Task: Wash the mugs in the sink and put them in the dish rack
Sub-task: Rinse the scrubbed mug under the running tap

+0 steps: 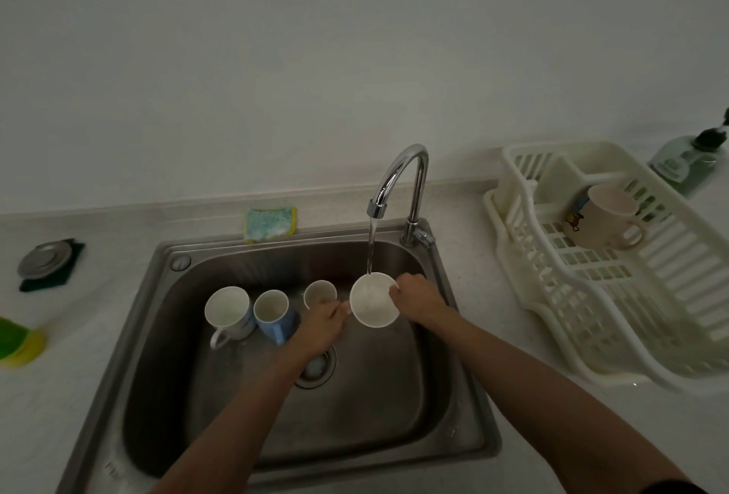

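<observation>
Both hands hold a white mug (372, 302) upright under the running tap (398, 182), and water falls into it. My right hand (416, 296) grips the mug's right rim. My left hand (321, 322) holds its left side, fingers curled against the wall. Three more mugs stand in the steel sink (442, 406): a white one (228, 310) at the left, a blue one (274, 314) beside it, and a small pale one (319, 293) behind my left hand. The white dish rack (615, 296) on the right counter holds one patterned mug (603, 215) lying on its side.
A blue-yellow sponge (270, 223) lies on the sink's back rim. On the left counter lie a metal strainer lid (45, 260) on a dark pad and a green-yellow sponge (15, 341). A green soap bottle (688, 162) stands behind the rack.
</observation>
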Motion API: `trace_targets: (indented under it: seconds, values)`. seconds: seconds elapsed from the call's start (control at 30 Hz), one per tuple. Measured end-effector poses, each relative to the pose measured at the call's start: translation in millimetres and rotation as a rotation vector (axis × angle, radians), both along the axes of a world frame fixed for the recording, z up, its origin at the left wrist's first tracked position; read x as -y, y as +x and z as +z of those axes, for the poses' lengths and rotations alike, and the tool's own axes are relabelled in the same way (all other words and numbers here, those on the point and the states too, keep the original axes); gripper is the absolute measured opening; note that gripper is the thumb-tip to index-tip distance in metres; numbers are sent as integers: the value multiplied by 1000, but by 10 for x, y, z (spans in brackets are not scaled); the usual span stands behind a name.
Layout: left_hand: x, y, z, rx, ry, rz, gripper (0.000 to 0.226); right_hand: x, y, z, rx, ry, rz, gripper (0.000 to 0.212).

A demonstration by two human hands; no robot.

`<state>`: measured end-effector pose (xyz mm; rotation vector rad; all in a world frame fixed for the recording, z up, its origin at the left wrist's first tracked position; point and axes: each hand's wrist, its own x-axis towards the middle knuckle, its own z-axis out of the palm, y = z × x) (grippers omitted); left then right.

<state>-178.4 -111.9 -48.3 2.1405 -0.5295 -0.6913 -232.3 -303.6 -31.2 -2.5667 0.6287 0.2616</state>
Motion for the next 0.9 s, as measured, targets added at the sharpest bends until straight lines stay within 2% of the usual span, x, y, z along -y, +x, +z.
trace_targets:
  seconds: [0.1, 0.2, 0.33, 0.47, 0.57, 0.63, 0.7, 0.83, 0.9]
  values:
    - [-10, -40, 16, -73, -7, 34, 28, -9, 30, 11, -18, 48, -19, 30]
    - [-3, -79, 20, -176, -77, 124, 39, -5, 45, 43, -3, 152, -44, 21]
    - [8, -100, -33, -216, -83, 165, 46, 105, 59, 29, -27, 367, -138, 26]
    - [35, -107, -92, -234, -98, 203, 42, 234, 96, 117, 164, 768, -523, 21]
    - [48, -104, -116, -263, -107, 250, 37, 331, 154, 258, 330, 1158, -686, 20]
    - [54, -116, -105, -287, -125, 278, 37, 370, 186, 307, 423, 1354, -736, 24]
    - [58, -130, -68, -305, -144, 292, 39, 382, 208, 327, 484, 1469, -781, 35]
    - [54, -125, -68, -312, -159, 309, 46, 376, 250, 327, 551, 1579, -850, 55]
    - [46, -125, -47, -315, -167, 321, 47, 393, 263, 355, 575, 1602, -873, 59]
